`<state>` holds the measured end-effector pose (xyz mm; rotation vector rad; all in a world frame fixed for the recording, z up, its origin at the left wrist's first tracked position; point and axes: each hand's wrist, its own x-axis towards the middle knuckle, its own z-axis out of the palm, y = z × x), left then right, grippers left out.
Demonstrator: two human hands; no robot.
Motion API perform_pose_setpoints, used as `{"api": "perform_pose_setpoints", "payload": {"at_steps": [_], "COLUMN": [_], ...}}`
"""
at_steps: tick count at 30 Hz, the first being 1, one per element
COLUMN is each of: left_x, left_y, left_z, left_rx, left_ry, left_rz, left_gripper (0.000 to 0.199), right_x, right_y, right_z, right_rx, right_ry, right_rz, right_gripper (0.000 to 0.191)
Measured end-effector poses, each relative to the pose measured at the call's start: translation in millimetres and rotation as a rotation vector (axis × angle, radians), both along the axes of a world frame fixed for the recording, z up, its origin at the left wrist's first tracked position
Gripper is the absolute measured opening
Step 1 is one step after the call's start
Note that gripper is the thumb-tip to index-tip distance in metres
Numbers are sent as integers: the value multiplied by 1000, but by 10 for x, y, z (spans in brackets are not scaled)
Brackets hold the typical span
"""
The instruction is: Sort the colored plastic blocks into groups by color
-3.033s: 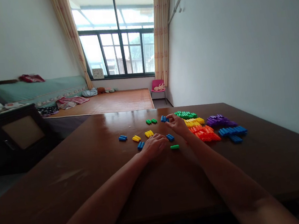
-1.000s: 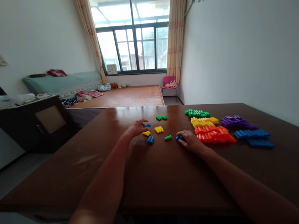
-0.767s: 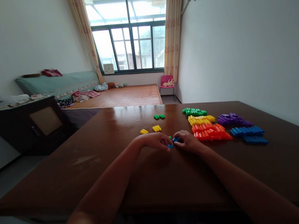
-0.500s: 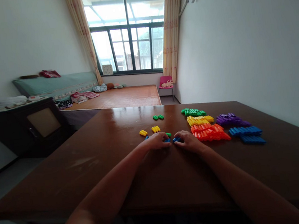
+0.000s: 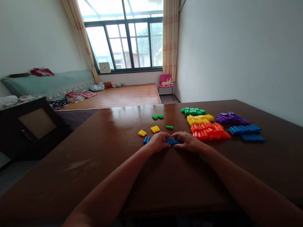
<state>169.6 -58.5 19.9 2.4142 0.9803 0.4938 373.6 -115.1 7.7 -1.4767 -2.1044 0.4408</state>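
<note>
While I worked from afar, the left hand [image 5: 159, 142] pinched the left blue cluster [image 5: 169, 141] and the right hand [image 5: 186, 141] the right blue cluster [image 5: 176, 140], both grips narrow (whether the clusters touched, I couldn't tell). Colour-grouped rows [image 5: 210, 132] lay at right; yellow clusters [image 5: 155, 129], green clusters [image 5: 160, 116] and a lone green piece [image 5: 169, 127] lay separate; I judged the work partly done. Rows crowded the right hand; toward its near edge, the table [image 5: 161, 189] left room.

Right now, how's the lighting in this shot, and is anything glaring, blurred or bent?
Head view: the window is overexposed; pale glare streaks the far end of the table, whose near part is dark; the left curtain leans, likely lens distortion; the blue pieces at the hands look slightly soft.
</note>
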Motion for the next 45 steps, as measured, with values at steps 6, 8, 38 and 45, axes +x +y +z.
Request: {"api": "perform_pose_setpoints", "payload": {"at_steps": [6, 8, 38, 45], "left_x": [16, 13, -31, -252], "left_y": [37, 68, 172, 255], "left_z": [-77, -98, -130, 311], "left_rx": [-74, -139, -44, 20], "left_ry": [-101, -139, -117, -83], "left_rz": [-81, -100, -68, -89], "left_gripper": [50, 55, 48, 37], "right_x": [22, 9, 2959, 2786], "right_y": [33, 25, -1065, -1156], "right_z": [-46, -43, 274, 314], "right_rx": [45, 69, -4, 264], "right_ry": [-35, -67, -155, -23], "right_rz": [12, 9, -655, -769], "right_gripper": [42, 40, 40, 38]}}
